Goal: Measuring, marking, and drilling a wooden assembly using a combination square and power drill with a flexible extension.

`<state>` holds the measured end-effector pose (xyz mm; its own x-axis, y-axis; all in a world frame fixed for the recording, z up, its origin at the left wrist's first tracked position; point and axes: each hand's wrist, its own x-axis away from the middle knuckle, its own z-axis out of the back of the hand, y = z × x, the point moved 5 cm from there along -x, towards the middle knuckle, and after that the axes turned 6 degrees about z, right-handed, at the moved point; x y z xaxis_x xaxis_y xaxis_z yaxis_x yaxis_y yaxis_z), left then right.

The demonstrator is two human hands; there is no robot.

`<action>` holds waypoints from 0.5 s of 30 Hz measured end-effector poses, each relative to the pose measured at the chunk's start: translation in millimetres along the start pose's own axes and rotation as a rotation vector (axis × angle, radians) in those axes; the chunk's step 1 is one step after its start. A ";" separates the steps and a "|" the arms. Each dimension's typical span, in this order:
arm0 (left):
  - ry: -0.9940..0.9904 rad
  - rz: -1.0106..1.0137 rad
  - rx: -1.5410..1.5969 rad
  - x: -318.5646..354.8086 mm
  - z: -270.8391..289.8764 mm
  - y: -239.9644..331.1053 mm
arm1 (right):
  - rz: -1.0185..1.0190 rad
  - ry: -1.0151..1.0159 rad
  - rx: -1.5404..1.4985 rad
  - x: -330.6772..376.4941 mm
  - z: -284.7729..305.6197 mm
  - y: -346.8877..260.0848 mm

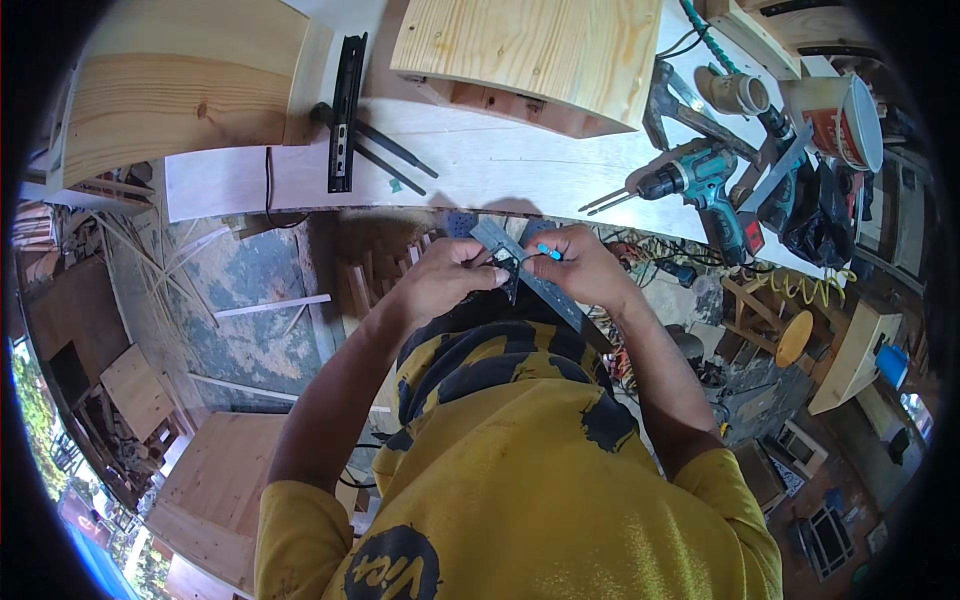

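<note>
Close in front of my waist, just below the bench's near edge, both hands work together. My left hand (447, 275) is closed, its thumb and fingers pinching the black head of a combination square (555, 297). The grey blade of that square slants down to the right, passing under my right hand. Closed in a pinch, my right hand (582, 270) grips a thin pen-like stick with a light-blue end (548, 252). Its other end comes close to the square's head; whether they touch I cannot tell.
On the white bench (480, 165) lie a black drawer slide (346, 120), a dark-handled tool (390, 148), a teal cordless drill (705, 190) and a hammer (690, 110). Pale wooden boxes (530, 50) stand behind. A white bucket (855, 120) sits right; wood strips (270, 306) litter the floor.
</note>
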<state>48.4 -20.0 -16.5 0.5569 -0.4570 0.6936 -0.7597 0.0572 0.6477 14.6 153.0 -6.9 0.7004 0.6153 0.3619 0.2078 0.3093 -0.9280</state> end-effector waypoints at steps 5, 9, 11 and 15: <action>-0.059 0.012 -0.017 -9.0 -6.1 -1.2 | -0.001 0.026 0.019 5.1 7.7 -4.1; 0.039 0.069 -0.329 -17.3 0.2 4.6 | -0.044 0.079 -0.024 2.7 12.4 0.4; 0.265 -0.067 -0.533 -16.0 11.3 18.9 | -0.062 0.131 -0.057 -3.9 15.6 5.9; 0.832 -0.430 -0.565 6.4 26.2 40.9 | -0.064 0.274 -0.137 -30.2 25.0 18.6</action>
<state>12.2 -43.9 6.1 0.9529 0.1946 0.2326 -0.3018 0.5325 0.7908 -19.7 158.3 -32.9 0.8369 0.3739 0.3998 0.3345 0.2287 -0.9142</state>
